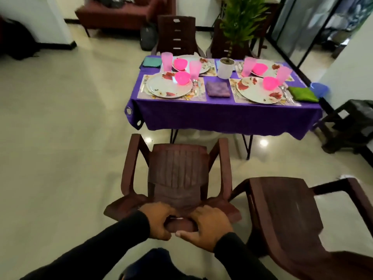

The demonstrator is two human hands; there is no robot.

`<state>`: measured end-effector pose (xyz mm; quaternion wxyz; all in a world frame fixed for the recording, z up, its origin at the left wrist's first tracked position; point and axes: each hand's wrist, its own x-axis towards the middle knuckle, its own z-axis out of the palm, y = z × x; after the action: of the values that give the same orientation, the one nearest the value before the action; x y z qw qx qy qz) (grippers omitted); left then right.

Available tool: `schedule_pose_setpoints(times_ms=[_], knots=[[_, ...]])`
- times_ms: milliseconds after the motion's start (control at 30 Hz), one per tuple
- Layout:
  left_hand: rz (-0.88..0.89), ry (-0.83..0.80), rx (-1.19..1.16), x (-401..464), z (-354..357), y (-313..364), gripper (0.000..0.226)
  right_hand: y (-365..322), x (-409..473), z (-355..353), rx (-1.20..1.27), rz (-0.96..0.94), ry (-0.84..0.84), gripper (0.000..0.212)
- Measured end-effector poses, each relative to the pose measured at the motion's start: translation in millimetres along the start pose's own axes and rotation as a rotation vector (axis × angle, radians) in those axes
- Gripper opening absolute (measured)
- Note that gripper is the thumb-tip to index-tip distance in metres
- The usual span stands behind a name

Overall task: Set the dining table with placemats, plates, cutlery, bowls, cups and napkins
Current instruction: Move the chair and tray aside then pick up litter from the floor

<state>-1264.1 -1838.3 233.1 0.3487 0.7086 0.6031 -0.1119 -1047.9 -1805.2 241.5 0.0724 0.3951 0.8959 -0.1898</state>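
Dining table (222,116), purple cloth: four placemats bearing floral plates (169,87), pink bowls, pink cups, cutlery; folded napkins (218,89) lie between and beside the settings. Brown plastic chair (177,178) stands well short of it. Left hand (157,223) and right hand (210,227) grip its backrest top, fingers curled.

**Chairs, a plant and room furniture around the set worktop**

A brown plastic armchair (177,178) stands on the glossy cream floor (60,138), a second brown chair (292,215) just beside it on the right. Two more chairs (176,35) stand at the far side. A potted plant (227,67) stands mid-worktop on the purple tablecloth (222,116). A maroon sofa (113,13) lines the back wall.
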Motion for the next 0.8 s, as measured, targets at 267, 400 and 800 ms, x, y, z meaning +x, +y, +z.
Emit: schedule_pose_setpoints(times_ms=[267, 400, 800], knots=[[-0.219, 0.577, 0.219, -42.9, 49.9, -43.0, 0.058, 8.9, 0.3, -5.4, -0.155, 0.0, -0.08, 0.024], [-0.219, 0.659, 0.154, -55.0, 37.1, -40.2, 0.065, 13.6, 0.9, -3.7, -0.173, -0.022, -0.062, 0.026], [-0.163, 0.685, 0.198, -26.5, 14.8, -43.5, 0.052, 31.5, 27.1, -31.3, -0.182, 0.024, -0.057, 0.021]])
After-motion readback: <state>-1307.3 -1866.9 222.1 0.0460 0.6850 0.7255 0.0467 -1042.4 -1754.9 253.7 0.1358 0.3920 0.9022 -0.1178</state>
